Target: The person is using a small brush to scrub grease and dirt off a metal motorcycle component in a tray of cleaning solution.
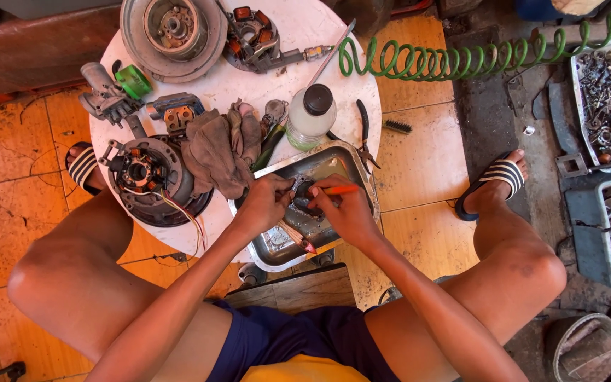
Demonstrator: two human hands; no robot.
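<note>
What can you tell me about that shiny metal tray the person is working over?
The metal tray is a shallow rectangular pan with rounded corners, silvery, stained and wet-looking inside. It lies tilted across the near edge of the round white table, overhanging it toward the person. The left hand and right hand hold a small dark part over it; the right hand also holds an orange-handled tool. A brown rag and a clear bottle sit beside it.

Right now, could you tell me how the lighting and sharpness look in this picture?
Head view: warm, even light; glare on the wet metal tray; the left hand and right hand are fairly sharp; wide-angle bending toward the edges curves the green coiled hose.
</note>
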